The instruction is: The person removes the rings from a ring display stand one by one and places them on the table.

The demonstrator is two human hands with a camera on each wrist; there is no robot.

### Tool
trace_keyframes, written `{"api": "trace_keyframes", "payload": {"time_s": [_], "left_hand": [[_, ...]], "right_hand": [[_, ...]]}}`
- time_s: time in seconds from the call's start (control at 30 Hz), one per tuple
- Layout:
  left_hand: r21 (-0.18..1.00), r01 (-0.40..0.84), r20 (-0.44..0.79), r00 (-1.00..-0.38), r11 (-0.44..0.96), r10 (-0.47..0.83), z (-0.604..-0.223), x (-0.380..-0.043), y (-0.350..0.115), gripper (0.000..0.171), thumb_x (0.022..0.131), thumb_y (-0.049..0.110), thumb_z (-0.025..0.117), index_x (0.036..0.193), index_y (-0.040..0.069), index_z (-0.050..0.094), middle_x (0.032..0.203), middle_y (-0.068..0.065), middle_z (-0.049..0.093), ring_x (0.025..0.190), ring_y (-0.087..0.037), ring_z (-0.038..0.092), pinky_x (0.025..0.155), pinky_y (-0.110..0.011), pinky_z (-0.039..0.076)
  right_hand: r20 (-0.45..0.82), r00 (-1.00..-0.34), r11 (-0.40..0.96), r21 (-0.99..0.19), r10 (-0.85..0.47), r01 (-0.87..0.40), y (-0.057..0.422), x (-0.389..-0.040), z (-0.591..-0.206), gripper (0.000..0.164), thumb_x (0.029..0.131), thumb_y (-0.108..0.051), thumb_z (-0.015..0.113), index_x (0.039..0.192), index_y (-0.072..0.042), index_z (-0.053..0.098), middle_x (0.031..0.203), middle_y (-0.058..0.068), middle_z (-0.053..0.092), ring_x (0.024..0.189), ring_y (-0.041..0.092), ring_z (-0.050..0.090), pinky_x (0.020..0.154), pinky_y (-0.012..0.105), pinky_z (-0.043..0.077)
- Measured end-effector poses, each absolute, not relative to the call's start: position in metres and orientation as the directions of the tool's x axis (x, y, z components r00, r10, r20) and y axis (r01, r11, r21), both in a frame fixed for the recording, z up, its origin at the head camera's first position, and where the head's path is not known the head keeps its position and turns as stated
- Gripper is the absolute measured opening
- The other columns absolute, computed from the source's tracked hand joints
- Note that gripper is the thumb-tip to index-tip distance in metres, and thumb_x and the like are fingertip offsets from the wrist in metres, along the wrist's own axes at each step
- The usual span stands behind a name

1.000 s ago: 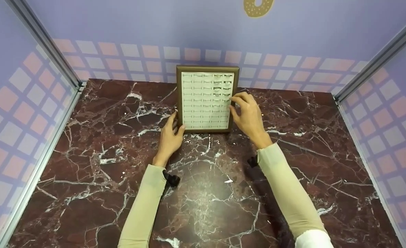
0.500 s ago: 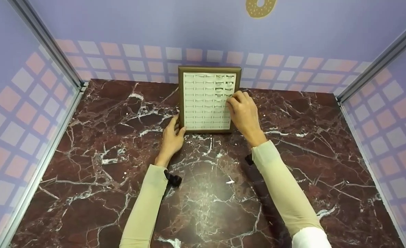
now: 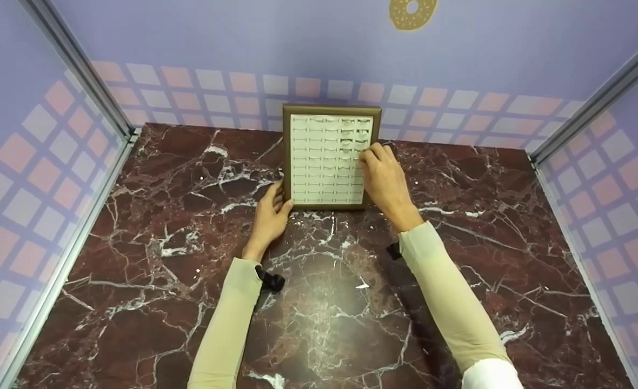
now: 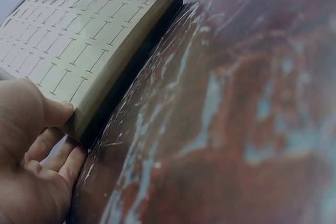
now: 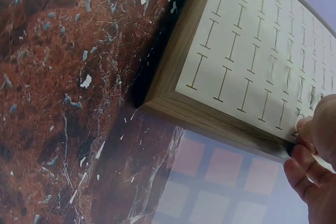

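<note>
A wooden-framed ring display board (image 3: 319,178) with a cream slotted pad leans upright near the back wall. Several small silvery rings (image 3: 346,141) sit in slots of the two right-hand columns near its top. My left hand (image 3: 269,219) grips the lower left corner, thumb on the frame's front and fingers behind it, as the left wrist view shows. At the right edge, about mid-height, my right hand (image 3: 386,183) has thumb and forefinger pinched together against the pad. A tiny pale ring (image 5: 300,117) shows at those fingertips, mostly hidden by them.
The board stands on a dark red marbled tabletop (image 3: 162,302) with white veins. A lilac back wall (image 3: 200,32) with pink and white squares rises just behind it. Side walls with metal edge strips (image 3: 75,237) bound the table left and right.
My right hand has moved from the board's right edge slightly inward onto the right column, its fingertips closing together there. The left hand keeps its hold on the corner.
</note>
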State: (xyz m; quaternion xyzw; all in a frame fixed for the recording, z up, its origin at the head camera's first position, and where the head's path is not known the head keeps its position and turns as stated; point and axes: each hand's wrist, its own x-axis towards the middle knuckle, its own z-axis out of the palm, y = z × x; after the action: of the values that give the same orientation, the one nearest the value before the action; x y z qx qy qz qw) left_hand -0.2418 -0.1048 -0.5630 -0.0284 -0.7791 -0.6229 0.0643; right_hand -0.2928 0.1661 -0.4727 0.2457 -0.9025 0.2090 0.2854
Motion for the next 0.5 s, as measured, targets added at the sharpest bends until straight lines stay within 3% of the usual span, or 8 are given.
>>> {"api": "trace_keyframes", "payload": {"time_s": [0.17, 0.5], "left_hand": [[0.968, 0.110, 0.119, -0.992, 0.224, -0.027, -0.565, -0.243, -0.105, 0.057, 0.106, 0.001, 0.062, 0.159, -0.004, 0.043, 0.157, -0.028, 0.052, 0.143, -0.041, 0.055, 0.122, -0.044, 0.049], [0.976, 0.091, 0.100, -0.994, 0.199, -0.036, -0.567, -0.242, -0.106, 0.057, 0.106, 0.002, 0.063, 0.160, -0.002, 0.044, 0.158, -0.025, 0.053, 0.145, -0.039, 0.055, 0.123, -0.042, 0.048]], "right_hand": [[0.590, -0.743, 0.788, -0.273, -0.316, -0.552, 0.169, -0.289, -0.471, 0.006, 0.100, 0.003, 0.065, 0.102, 0.002, 0.071, 0.105, 0.015, 0.067, 0.100, 0.036, 0.061, 0.089, 0.044, 0.059], [0.599, -0.722, 0.767, -0.262, -0.346, -0.586, 0.176, -0.279, -0.471, 0.006, 0.100, 0.005, 0.065, 0.098, 0.002, 0.070, 0.104, 0.014, 0.066, 0.096, 0.035, 0.060, 0.085, 0.042, 0.058]]}}
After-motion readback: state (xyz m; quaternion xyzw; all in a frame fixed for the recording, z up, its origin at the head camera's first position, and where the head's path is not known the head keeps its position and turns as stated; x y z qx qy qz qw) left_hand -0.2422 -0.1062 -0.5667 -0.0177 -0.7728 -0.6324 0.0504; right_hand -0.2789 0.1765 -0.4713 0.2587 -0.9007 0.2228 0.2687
